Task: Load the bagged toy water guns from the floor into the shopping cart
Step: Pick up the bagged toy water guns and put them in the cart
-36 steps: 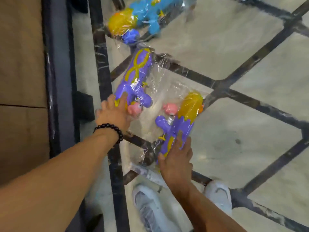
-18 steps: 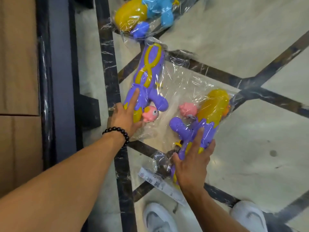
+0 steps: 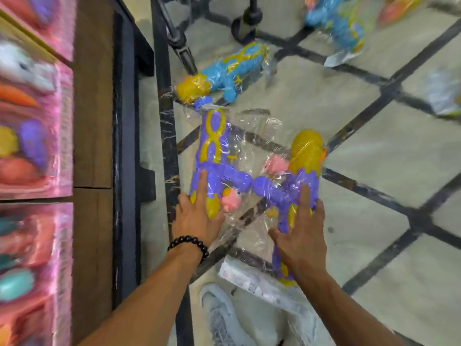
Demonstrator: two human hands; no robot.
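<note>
Pale stone floor (image 3: 374, 171) crossed by dark lines carries the bagged guns. Nearest, two purple-and-yellow water guns in clear bags sit side by side. Left hand (image 3: 197, 218), fingers mostly straight, presses the left purple gun (image 3: 212, 156); right hand (image 3: 299, 236) curls round the right purple gun (image 3: 299, 176). A white label (image 3: 249, 278) trails below, print too blurred to read. Beyond lies a blue bagged gun (image 3: 232, 71), near a cart wheel (image 3: 243, 26).
</note>
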